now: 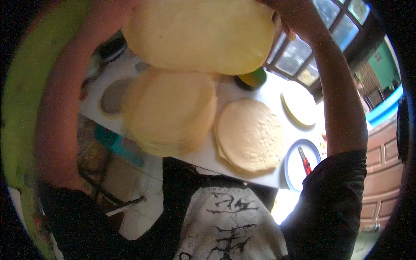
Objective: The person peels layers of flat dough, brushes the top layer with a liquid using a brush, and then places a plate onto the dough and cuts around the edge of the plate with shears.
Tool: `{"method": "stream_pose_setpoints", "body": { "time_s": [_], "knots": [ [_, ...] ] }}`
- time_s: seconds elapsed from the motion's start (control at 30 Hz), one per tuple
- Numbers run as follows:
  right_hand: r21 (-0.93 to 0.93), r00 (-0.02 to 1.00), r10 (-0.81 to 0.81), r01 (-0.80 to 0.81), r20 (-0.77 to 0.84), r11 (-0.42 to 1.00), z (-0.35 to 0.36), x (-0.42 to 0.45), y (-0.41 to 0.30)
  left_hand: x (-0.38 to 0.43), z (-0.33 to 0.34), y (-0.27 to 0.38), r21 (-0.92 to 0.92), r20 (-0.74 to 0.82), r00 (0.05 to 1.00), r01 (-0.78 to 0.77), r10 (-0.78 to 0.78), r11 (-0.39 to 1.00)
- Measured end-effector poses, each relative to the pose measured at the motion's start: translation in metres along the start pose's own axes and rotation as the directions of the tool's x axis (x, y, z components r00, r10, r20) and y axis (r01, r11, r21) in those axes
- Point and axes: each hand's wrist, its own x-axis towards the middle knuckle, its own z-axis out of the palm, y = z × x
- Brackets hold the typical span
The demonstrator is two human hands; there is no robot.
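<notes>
A large, thin, pale round of dough (201, 35) is held up between my two hands at the top, above the table. My left hand (130, 8) is at its left edge, mostly hidden or cut off by the frame; my right hand (283, 27) is at its right edge, with some fingers showing. Below it lies a thick stack of similar rounds (172, 107), blurred at its left side. To the right of that stack is another pile (248, 135), whose top round has a bumpy surface.
On the white table (198, 164) are a dark bowl with something yellow-green (252, 79), a pale disc (299, 104), a blue-rimmed plate (294, 165) bearing a red-handled cutter (305, 161), and a greyish disc (115, 97). A paned window (294, 55) stands behind, at the upper right.
</notes>
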Motion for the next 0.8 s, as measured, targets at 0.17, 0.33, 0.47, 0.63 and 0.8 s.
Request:
{"method": "stream_pose_setpoints", "body": {
  "time_s": [0.17, 0.33, 0.47, 0.63, 0.8],
  "knots": [
    [-0.147, 0.997, -0.072, 0.072, 0.004, 0.987, -0.034, -0.088, 0.058, -0.055, 0.062, -0.004, 0.015, 0.009, 0.922, -0.388, 0.388, 0.921],
    [0.198, 0.998, -0.063, 0.065, -0.015, 0.978, -0.055, -0.206, 0.136, -0.145, 0.106, 0.015, -0.121, 0.074, 0.746, -0.651, 0.661, 0.749],
    [0.306, 0.996, -0.072, 0.052, 0.055, 0.951, -0.059, -0.259, 0.163, -0.194, 0.141, 0.027, -0.363, 0.214, 0.814, -0.447, 0.54, 0.818],
    [0.187, 0.94, 0.312, -0.334, 0.139, 0.924, -0.02, -0.239, 0.217, -0.186, 0.221, 0.015, -0.314, 0.402, 0.852, -0.215, 0.335, 0.925],
    [-0.03, 0.819, 0.463, -0.483, 0.339, 0.875, 0.059, -0.2, 0.33, -0.182, 0.347, -0.032, -0.199, 0.494, 0.864, 0.003, 0.098, 0.98]
  ]
}}
